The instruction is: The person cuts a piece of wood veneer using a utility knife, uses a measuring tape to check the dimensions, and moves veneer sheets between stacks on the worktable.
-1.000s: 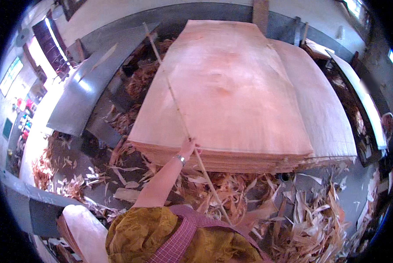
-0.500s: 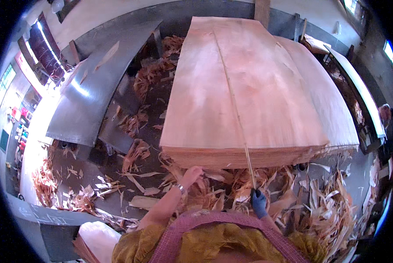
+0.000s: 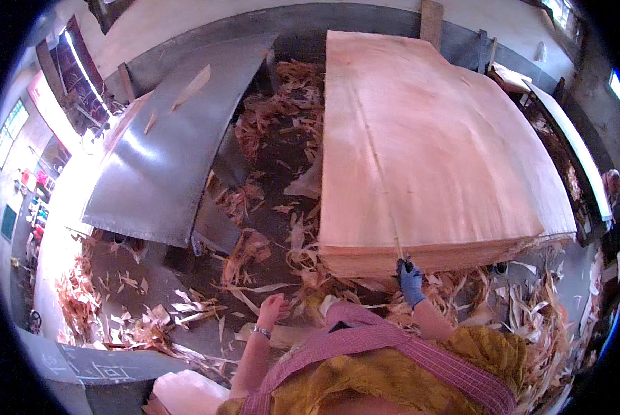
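My right hand (image 3: 410, 282), in a blue glove with dark fingers, is closed on the near end of a long thin stick (image 3: 378, 166). The stick runs away from me over a tall stack of pinkish wood veneer sheets (image 3: 434, 152). That hand is at the stack's near edge. My bare left hand (image 3: 273, 309), with a metal band at the wrist, hangs in the air to the left of the stack's near corner. Its fingers are loosely bent, and nothing shows in them.
To the left stands a long grey metal-topped table (image 3: 165, 152) with a few veneer scraps on it. Torn veneer strips (image 3: 255, 252) litter the floor between table and stack and around me. A grey surface with chalk marks (image 3: 109, 366) lies at the lower left.
The view has swung left, so the stack sits farther right. My right hand has come up to the stack's edge with the stick. My left hand has drawn back from the near edge.
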Available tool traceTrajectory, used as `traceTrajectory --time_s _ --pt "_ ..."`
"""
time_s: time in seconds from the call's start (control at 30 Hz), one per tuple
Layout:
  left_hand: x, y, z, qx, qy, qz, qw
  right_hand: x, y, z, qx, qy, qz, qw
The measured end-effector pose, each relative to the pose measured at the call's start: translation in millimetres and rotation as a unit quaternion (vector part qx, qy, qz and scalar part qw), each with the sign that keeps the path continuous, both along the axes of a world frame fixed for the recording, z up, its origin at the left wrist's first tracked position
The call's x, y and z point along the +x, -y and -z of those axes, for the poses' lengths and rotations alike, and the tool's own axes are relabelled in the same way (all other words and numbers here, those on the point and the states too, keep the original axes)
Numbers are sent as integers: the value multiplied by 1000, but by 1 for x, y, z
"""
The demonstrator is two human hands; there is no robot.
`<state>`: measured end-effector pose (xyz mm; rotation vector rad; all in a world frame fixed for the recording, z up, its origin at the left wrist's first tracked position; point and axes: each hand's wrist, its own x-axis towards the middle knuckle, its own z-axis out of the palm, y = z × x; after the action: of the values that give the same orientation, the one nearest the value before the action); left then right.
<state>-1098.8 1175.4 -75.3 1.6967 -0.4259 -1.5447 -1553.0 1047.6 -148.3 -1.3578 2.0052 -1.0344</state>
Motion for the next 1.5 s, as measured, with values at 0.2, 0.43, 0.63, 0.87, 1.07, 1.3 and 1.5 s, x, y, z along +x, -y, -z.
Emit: traceTrajectory --time_s 0.2,0.43,0.63,0.87,1.07,1.3,1.5 --pt "145 1 73 -17 -42 -61 997 105 47 -13 51 -12 -13 999" --pt "313 0 42 24 39 11 999 256 67 -16 102 67 -31 992" --pt "408 -12 46 17 25 -106 994 374 126 -63 13 -71 -104 992" --pt "520 -30 43 -1 -25 -65 998 578 111 51 -87 10 -289 953" --pt "706 -107 45 37 63 -87 993 834 9 -33 240 289 -191 907" --pt "922 -205 57 57 50 -153 985 908 20 14 14 194 -52 980" --pt "1083 -210 45 -3 26 -186 982 1058 54 -99 90 428 14 899"
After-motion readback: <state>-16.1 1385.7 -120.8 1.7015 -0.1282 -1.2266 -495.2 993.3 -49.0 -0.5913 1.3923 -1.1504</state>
